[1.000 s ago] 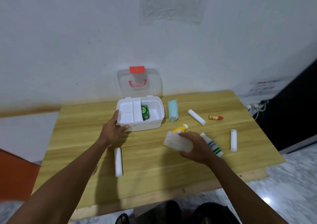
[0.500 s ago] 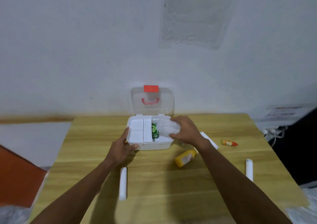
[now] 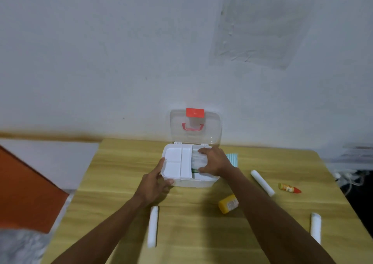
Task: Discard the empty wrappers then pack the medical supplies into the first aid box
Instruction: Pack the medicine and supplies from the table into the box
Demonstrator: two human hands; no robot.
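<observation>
The white first aid box point(image 3: 188, 182) stands open at the table's back, its clear lid point(image 3: 195, 126) upright with a red latch and handle. My left hand point(image 3: 156, 181) grips the box's front left corner. My right hand point(image 3: 214, 161) presses a white packet point(image 3: 196, 159) down into the right compartment, over a green item that barely shows. Loose on the table lie a yellow bottle point(image 3: 229, 204), three white gauze rolls point(image 3: 262, 182) point(image 3: 152, 226) point(image 3: 315, 227), a small orange dropper bottle point(image 3: 289, 188) and a pack of blue masks point(image 3: 234, 159) behind my right wrist.
The wooden table point(image 3: 193, 233) stands against a white wall. An orange surface point(image 3: 26, 191) lies to the left, below table level. Cables and a plug point(image 3: 347, 178) sit past the table's right edge.
My right hand lifted the white packet from the table's middle and carried it into the box's right compartment. The left hand stayed on the box. The camera tilted up.
</observation>
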